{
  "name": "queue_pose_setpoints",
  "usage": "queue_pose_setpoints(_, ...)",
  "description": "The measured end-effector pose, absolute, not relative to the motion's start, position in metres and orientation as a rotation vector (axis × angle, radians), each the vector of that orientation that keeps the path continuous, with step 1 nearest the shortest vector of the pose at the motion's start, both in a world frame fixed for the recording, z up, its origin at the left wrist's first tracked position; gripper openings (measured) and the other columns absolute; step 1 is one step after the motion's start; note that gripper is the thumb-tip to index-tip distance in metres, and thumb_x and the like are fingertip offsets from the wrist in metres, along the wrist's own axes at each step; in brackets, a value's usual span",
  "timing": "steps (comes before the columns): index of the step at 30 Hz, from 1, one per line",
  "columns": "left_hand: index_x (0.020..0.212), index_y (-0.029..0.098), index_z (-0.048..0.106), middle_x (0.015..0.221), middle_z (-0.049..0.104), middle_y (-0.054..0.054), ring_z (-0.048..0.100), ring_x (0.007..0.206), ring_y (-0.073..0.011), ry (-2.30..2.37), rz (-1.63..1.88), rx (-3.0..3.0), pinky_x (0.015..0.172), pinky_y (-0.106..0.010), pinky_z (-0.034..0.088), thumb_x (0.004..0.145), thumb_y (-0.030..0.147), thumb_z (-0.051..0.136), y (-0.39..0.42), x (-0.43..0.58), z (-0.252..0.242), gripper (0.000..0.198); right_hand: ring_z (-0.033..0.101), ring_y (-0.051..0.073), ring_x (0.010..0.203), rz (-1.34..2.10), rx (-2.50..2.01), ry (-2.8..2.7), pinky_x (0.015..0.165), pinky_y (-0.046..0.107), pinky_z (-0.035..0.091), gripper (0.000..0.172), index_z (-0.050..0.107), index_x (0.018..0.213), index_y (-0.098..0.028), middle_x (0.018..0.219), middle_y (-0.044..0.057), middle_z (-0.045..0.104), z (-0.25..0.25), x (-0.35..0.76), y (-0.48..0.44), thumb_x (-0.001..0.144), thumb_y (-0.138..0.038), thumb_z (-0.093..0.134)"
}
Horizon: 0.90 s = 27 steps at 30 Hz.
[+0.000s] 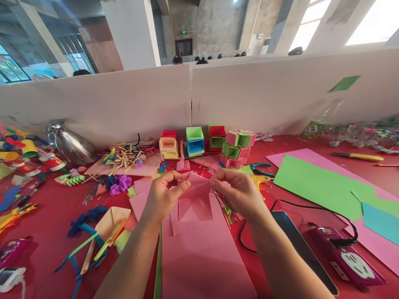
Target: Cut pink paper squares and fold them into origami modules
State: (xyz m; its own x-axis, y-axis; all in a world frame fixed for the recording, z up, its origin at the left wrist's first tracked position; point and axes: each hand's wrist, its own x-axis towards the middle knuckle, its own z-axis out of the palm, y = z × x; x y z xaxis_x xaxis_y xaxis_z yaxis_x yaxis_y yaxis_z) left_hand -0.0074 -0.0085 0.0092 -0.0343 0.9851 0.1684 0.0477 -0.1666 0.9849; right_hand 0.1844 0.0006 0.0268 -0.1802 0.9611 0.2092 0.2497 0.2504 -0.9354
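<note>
Between both hands is a piece of folded pink paper [197, 199], with creased flaps standing up at its far end. My left hand [166, 193] pinches its upper left corner between thumb and forefinger. At the upper right corner, my right hand [235, 189] has a similar pinch. Beneath lies a stack of pink sheets [207, 257], with a green edge showing along its left side. Just beyond the hands stand small stacked paper boxes: a red and cream stack [168, 144], a green and blue stack [195, 142], and a pink and green stack [238, 149].
A steel jug [73, 143] and a heap of coloured sticks [127, 160] lie left. Right are pliers [262, 169], green card [318, 187], a black phone [302, 249], a purple power strip [346, 259] and a cutter knife [358, 156]. A white partition [124, 99] stands behind.
</note>
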Motion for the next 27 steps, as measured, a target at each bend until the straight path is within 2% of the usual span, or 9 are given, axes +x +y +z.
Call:
queue_pose_setpoints(3,0.075,0.018,0.067,0.067,0.061,0.004,0.053,0.063,-0.0097,1.191,1.347,1.365,0.061,-0.02,0.04,0.07,0.032,0.07,-0.0084,-0.0084,0.0081,0.016,0.052,0.011,0.056,0.989,-1.145,-1.633,0.051,0.024,0.038,0.021,0.063,0.069,-0.017,0.063,-0.001,0.059,0.0268,0.1853,0.0007,0.078,-0.035,0.059)
queue_pose_setpoints(8,0.074,0.018,0.066,0.07,0.063,0.002,0.057,0.068,-0.0124,1.228,1.341,1.521,0.067,-0.023,0.043,0.074,0.03,0.067,-0.0075,-0.01,0.0091,0.012,0.059,0.015,0.071,0.88,-1.121,-1.799,0.063,0.027,0.044,0.019,0.068,0.08,-0.019,0.077,0.002,0.067,0.0307,0.1863,0.0014,0.078,-0.037,0.062)
queue_pose_setpoints(11,0.071,0.017,0.066,0.072,0.063,0.0,0.058,0.073,-0.0145,1.233,1.334,1.678,0.071,-0.025,0.045,0.075,0.027,0.066,-0.0082,-0.0071,0.0103,0.01,0.059,0.015,0.069,0.831,-1.156,-1.849,0.063,0.027,0.045,0.014,0.068,0.074,-0.02,0.074,0.001,0.067,0.031,0.1849,0.0015,0.077,-0.033,0.064)
queue_pose_setpoints(13,0.076,0.018,0.066,0.077,0.063,-0.002,0.059,0.076,-0.0148,1.223,1.362,1.718,0.073,-0.025,0.046,0.076,0.027,0.065,-0.0088,-0.0045,0.0094,0.009,0.059,0.015,0.067,0.784,-1.163,-1.85,0.063,0.027,0.044,0.016,0.066,0.069,-0.02,0.071,0.001,0.066,0.0301,0.1849,0.0017,0.079,-0.032,0.062)
queue_pose_setpoints(14,0.083,0.018,0.066,0.082,0.063,-0.002,0.059,0.078,-0.0144,1.222,1.392,1.712,0.074,-0.025,0.046,0.076,0.027,0.066,-0.0089,-0.0034,0.0083,0.011,0.059,0.015,0.067,0.755,-1.16,-1.844,0.064,0.027,0.044,0.017,0.065,0.068,-0.02,0.071,0.0,0.066,0.0296,0.1853,0.0019,0.079,-0.032,0.061)
queue_pose_setpoints(16,0.103,0.022,0.061,0.097,0.062,-0.003,0.06,0.079,-0.0131,1.216,1.446,1.66,0.074,-0.025,0.047,0.072,0.028,0.07,-0.009,-0.0022,0.0059,0.033,0.059,0.015,0.067,0.69,-1.159,-1.823,0.064,0.027,0.044,0.019,0.064,0.068,-0.02,0.071,0.0,0.066,0.0287,0.1869,0.0025,0.08,-0.034,0.06)
queue_pose_setpoints(18,0.114,0.024,0.055,0.103,0.061,-0.004,0.06,0.079,-0.0127,1.214,1.451,1.61,0.074,-0.025,0.048,0.07,0.029,0.073,-0.0086,-0.0022,0.0041,0.049,0.058,0.015,0.066,0.641,-1.161,-1.809,0.063,0.027,0.043,0.02,0.062,0.067,-0.02,0.071,0.0,0.065,0.028,0.1885,0.0032,0.081,-0.034,0.059)
queue_pose_setpoints(23,0.098,0.02,0.066,0.084,0.068,-0.003,0.063,0.077,-0.0156,1.28,1.362,1.634,0.072,-0.026,0.049,0.074,0.031,0.068,-0.0082,-0.004,0.0051,0.027,0.056,0.014,0.06,0.638,-1.16,-1.804,0.055,0.025,0.041,0.025,0.06,0.066,-0.02,0.067,0.0,0.063,0.0271,0.1891,0.0038,0.083,-0.038,0.055)
queue_pose_setpoints(27,0.085,0.019,0.071,0.079,0.072,-0.002,0.065,0.071,-0.016,1.354,1.398,1.689,0.068,-0.026,0.051,0.075,0.03,0.067,-0.0088,-0.0045,0.0067,0.015,0.056,0.014,0.06,0.67,-1.176,-1.764,0.054,0.025,0.041,0.027,0.058,0.064,-0.02,0.065,0.0,0.062,0.0281,0.1873,0.003,0.083,-0.039,0.055)
